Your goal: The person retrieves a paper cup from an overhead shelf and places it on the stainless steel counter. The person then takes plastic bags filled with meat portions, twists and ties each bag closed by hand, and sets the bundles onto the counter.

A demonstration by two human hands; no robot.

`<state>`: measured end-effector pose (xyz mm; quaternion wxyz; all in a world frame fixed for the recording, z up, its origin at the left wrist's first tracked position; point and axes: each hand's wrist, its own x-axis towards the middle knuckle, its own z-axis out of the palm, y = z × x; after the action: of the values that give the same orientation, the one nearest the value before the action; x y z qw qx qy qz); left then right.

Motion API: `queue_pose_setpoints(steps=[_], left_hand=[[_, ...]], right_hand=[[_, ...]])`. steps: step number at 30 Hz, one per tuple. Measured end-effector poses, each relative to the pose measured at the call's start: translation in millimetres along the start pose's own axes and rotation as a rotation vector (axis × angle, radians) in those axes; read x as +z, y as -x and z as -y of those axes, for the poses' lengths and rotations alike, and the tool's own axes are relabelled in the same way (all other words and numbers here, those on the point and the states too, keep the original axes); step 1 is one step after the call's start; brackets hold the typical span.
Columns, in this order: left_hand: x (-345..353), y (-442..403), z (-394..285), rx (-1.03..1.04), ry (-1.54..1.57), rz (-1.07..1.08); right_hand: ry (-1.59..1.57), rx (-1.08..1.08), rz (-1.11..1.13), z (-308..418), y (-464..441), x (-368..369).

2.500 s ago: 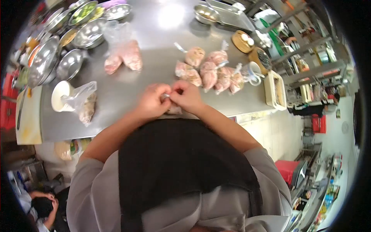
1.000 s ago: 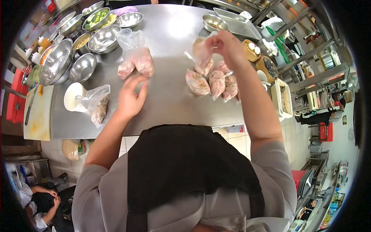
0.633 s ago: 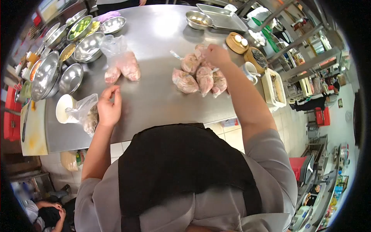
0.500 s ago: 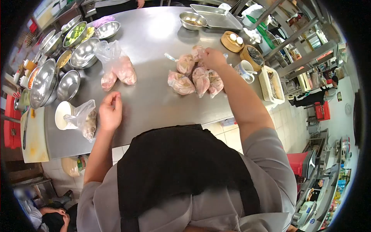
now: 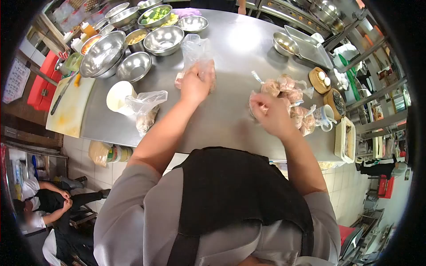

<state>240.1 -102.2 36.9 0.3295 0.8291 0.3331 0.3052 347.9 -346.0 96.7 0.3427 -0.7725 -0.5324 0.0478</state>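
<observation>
My left hand (image 5: 195,84) lies over a clear plastic bag of pink raw meat (image 5: 179,81), fingers closed around it; the bag's loose top (image 5: 195,48) rises beyond the hand. My right hand (image 5: 271,114) is curled and slightly blurred at the left front of a cluster of knotted meat bags (image 5: 286,83). It partly covers one bag, and what its fingers grip is hidden. Nearer my left forearm, another small plastic bag with greyish contents (image 5: 146,119) leans by a white tub (image 5: 120,97).
Steel bowls (image 5: 164,41) crowd the back left, one with cut green vegetables (image 5: 154,16). A knife (image 5: 61,95) rests on a cutting board (image 5: 66,115). On the right are a steamer basket (image 5: 319,80), a mug (image 5: 325,116), a white basket (image 5: 345,139) and a metal tray (image 5: 306,44).
My view has turned left. My left hand has reached forward onto the meat bag. My right hand has shifted from the cluster's far side to its left front side.
</observation>
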Motion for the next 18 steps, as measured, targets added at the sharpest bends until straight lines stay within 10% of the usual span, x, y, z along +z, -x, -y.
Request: queue_pose_setpoints(steps=[9, 18], left_hand=[[-23, -1, 6, -0.013, 0.828, 0.266], [-19, 52, 4, -0.149, 0.708, 0.650]], right_hand=[[-0.263, 0.280, 0.018, 6, 17, 8], [-0.163, 0.151, 0.182, 14, 9, 66]])
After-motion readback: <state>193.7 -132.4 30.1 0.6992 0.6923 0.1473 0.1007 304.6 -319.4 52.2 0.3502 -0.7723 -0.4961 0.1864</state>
